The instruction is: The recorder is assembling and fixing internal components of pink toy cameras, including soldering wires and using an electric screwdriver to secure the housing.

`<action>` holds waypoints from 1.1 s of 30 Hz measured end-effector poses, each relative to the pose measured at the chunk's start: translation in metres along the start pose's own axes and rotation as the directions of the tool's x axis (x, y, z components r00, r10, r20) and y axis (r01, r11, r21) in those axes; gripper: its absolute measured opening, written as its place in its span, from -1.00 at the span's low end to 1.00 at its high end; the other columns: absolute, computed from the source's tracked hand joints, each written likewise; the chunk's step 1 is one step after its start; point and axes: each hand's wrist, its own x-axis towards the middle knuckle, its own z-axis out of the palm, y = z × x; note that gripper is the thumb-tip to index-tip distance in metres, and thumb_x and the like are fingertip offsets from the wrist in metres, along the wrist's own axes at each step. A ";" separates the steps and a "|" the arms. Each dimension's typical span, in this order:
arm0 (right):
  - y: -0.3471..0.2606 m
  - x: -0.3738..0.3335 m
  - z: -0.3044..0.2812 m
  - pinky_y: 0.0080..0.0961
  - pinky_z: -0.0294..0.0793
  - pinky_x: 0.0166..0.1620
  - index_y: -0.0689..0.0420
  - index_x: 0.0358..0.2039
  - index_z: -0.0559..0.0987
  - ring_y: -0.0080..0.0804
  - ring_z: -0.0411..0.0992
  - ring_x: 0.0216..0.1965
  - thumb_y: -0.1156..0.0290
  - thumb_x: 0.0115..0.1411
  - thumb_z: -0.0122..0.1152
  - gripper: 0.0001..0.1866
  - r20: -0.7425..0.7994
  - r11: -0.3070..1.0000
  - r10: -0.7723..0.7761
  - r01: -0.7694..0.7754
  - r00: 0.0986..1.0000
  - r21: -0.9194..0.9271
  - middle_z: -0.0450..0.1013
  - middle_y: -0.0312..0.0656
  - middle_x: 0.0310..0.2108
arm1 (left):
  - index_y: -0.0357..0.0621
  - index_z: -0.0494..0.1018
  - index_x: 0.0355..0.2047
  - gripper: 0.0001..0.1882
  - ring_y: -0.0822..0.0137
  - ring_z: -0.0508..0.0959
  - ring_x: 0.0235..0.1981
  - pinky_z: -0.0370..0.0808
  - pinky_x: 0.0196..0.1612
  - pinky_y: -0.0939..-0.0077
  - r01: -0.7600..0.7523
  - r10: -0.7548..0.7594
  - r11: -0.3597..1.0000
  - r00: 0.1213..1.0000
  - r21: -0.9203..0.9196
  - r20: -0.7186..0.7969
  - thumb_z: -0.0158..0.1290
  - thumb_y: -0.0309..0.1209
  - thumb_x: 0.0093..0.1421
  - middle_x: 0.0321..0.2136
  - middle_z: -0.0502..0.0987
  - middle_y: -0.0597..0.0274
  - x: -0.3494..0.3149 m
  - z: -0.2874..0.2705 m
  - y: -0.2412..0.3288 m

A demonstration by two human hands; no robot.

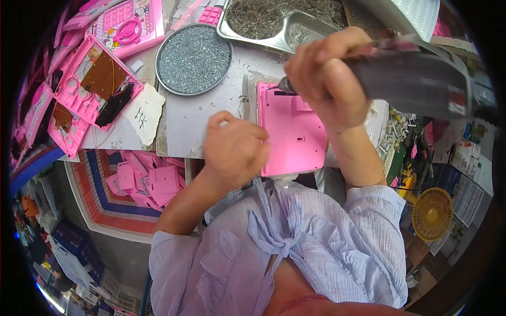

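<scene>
My right hand is wrapped round a dark grey power screwdriver, which lies nearly level in the view. Its tip is over the upper left part of a pink plastic casing panel; whether it touches a screw is hidden. The panel lies flat on the bench in front of me, with small holes and a raised block near its top. By the panel's left edge, my left hand has its fingers curled closed. What they hold, if anything, cannot be made out.
A round metal tray of small screws stands beyond my left hand. Behind it sits a steel compartment tray of small metal parts. Pink casings with brown boards pile up at left. Below, a striped sack holds pink pieces. A yellow fan is at right.
</scene>
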 end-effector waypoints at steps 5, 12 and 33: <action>0.030 -0.004 0.004 -0.52 0.21 -0.61 0.11 -0.29 0.33 -0.55 0.16 -0.70 0.46 0.33 0.13 -0.86 -0.036 0.998 0.033 -0.031 0.999 0.052 0.24 -0.27 -0.70 | -0.02 0.37 -0.49 -0.76 0.33 0.65 -0.03 0.27 -0.06 0.22 -0.085 0.081 0.992 0.996 0.097 0.047 0.28 -0.44 0.06 -0.15 0.67 0.29 -0.005 0.018 0.006; 0.022 -0.004 0.020 -0.53 0.21 -0.63 0.15 -0.37 0.33 -0.55 0.23 -0.70 0.52 0.30 0.17 -0.82 -0.087 0.978 0.098 -0.112 0.991 -0.177 0.31 -0.22 -0.69 | -0.04 0.32 -0.49 -0.75 0.34 0.64 0.07 0.18 -0.16 0.26 -0.015 0.004 0.993 0.996 0.118 0.088 0.24 -0.48 0.09 -0.05 0.66 0.25 -0.015 0.021 0.012; -0.051 -0.027 0.040 -0.45 0.30 -0.56 0.02 -0.26 0.43 -0.52 0.30 -0.70 0.04 0.30 0.34 -0.64 0.004 0.983 0.138 -0.138 0.990 0.121 0.33 -0.41 -0.69 | -0.06 0.57 -0.20 -0.77 0.33 0.70 -0.12 0.28 0.12 0.21 0.161 -0.162 0.987 0.984 -0.016 -0.074 0.28 -0.54 0.12 -0.19 0.72 0.27 -0.005 0.004 0.011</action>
